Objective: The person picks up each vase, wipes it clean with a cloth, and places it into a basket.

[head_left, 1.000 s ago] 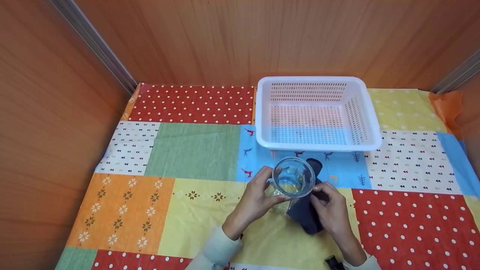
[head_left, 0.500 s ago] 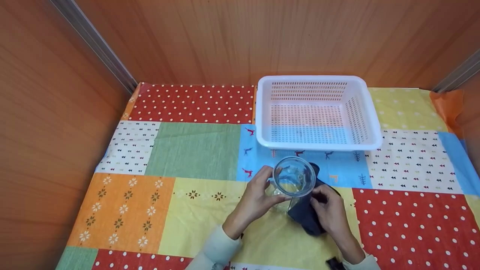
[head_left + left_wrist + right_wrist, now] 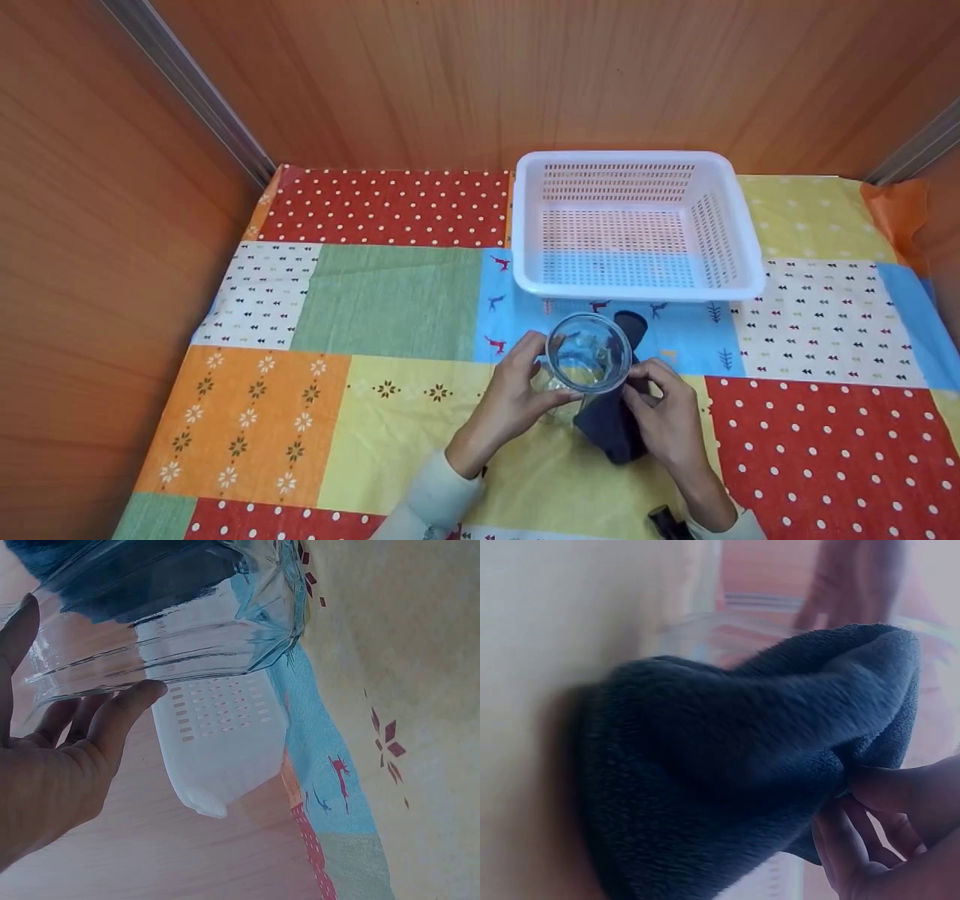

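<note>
Left hand (image 3: 517,394) curled round a clear glass jar (image 3: 587,356), thumb and fingers on opposite sides near the rim; right hand (image 3: 664,409) pinching a dark, fuzzy cloth (image 3: 611,427) at the jar's right side. Pale sleeves (image 3: 442,487) at both wrists. Jar mouth faces up; cannot tell whether the base rests on the table. Cloth hangs in loose folds, one end jutting past the jar.

Table spread with a patchwork cover (image 3: 412,427): yellow beneath the hands, flowered orange to the left, white-dotted red to the right; farther back, green, blue with animal figures, white with small printed marks. White slotted basket (image 3: 637,292) just beyond the jar. Orange fabric (image 3: 896,217) bunched at far right. Wood-grain panels (image 3: 450,82) left, back and right, metal strips (image 3: 202,90) in both corners.
</note>
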A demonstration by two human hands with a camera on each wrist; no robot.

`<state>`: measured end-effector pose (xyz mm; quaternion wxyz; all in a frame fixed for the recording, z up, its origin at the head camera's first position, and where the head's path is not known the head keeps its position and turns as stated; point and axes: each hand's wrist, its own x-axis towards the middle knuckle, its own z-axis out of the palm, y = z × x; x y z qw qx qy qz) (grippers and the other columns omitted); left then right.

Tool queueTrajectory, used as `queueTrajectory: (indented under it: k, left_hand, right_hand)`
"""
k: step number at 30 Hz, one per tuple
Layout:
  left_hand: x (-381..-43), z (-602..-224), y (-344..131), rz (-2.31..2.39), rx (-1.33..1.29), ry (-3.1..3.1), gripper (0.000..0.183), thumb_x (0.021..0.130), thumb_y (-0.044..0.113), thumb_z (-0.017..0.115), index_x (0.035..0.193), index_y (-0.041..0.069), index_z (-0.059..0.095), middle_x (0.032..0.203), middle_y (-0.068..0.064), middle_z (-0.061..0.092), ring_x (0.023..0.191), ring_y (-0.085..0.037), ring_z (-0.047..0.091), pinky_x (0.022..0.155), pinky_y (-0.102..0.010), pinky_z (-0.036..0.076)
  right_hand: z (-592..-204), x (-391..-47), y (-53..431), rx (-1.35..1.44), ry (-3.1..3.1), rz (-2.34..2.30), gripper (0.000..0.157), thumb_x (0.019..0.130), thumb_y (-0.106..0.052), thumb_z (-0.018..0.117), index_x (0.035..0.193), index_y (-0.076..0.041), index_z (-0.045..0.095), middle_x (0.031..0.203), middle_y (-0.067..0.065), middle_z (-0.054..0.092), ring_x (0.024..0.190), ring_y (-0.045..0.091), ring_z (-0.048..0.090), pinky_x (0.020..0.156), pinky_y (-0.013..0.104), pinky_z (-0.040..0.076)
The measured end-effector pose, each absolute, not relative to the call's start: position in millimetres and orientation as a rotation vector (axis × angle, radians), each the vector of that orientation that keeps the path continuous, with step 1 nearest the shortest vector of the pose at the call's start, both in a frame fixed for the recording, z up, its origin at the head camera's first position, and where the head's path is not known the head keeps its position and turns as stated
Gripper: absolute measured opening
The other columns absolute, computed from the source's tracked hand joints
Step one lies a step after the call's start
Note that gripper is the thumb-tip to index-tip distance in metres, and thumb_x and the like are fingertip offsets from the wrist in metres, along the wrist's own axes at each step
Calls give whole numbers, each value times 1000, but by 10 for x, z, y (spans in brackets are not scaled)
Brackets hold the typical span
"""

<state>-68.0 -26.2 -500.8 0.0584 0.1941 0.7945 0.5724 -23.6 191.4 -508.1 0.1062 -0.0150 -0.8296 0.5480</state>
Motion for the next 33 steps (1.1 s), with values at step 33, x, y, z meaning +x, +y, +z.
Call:
queueTrajectory:
  k: [33]
  left_hand:
    - [-674, -5013, -266, 1733, 596, 2415, 59, 83, 11, 91, 133, 17, 61, 126, 0, 60, 126, -26, 61, 104, -42, 55]
  right_hand:
    - [-5332, -239, 1961, -101, -2591, 1479, 22, 87, 19, 71, 96, -1, 71, 103, 11, 70, 97, 16, 64, 84, 28, 62]
